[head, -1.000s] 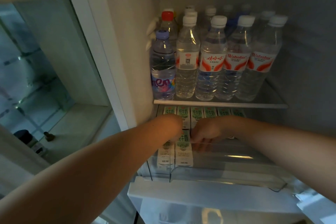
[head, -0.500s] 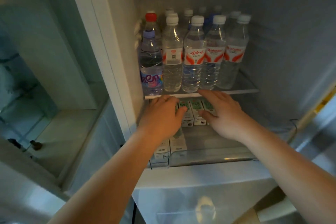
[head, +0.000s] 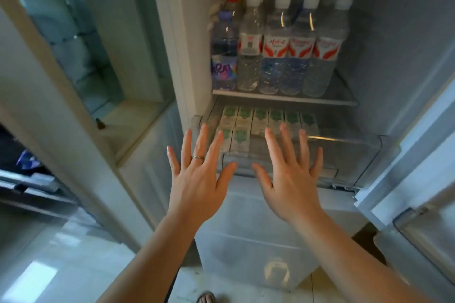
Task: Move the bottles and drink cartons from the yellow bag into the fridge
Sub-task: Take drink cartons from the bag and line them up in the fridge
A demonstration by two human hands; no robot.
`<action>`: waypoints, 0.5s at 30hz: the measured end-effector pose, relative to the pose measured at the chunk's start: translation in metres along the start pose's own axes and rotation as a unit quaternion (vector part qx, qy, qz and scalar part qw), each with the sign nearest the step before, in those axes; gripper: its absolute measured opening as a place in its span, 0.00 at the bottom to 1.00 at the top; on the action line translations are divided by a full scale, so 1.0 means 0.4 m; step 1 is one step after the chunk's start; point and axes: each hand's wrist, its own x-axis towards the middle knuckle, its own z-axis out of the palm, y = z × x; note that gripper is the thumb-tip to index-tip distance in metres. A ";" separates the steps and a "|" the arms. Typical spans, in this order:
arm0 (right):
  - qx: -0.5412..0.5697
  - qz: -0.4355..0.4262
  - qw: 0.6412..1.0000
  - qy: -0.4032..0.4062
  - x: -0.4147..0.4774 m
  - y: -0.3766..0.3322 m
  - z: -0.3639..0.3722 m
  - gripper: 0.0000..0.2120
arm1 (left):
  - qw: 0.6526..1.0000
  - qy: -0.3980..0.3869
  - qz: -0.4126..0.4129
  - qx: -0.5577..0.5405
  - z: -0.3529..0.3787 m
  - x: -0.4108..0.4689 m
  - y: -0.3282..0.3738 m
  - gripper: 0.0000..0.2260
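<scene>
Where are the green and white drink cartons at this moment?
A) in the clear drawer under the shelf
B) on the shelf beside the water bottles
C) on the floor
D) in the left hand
A: the drink cartons sit in rows in the clear drawer, below the shelf that carries the water bottles; the left hand and the right hand are spread open and hold nothing.
</scene>
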 end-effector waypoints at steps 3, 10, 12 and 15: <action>0.011 -0.013 0.999 -0.028 -0.068 0.000 0.020 0.34 | 0.998 -0.006 -0.056 0.006 -0.003 -0.109 0.004 0.32; 0.051 -0.017 0.991 -0.126 -0.244 -0.020 0.041 0.35 | 0.987 -0.046 -0.151 0.033 -0.009 -0.362 0.020 0.33; 0.054 -0.022 0.988 -0.142 -0.302 -0.023 0.043 0.35 | 0.983 -0.056 -0.167 0.040 -0.008 -0.426 0.025 0.34; 0.053 -0.035 0.984 -0.166 -0.385 -0.021 0.037 0.34 | 0.980 -0.069 -0.181 0.049 -0.013 -0.520 0.043 0.33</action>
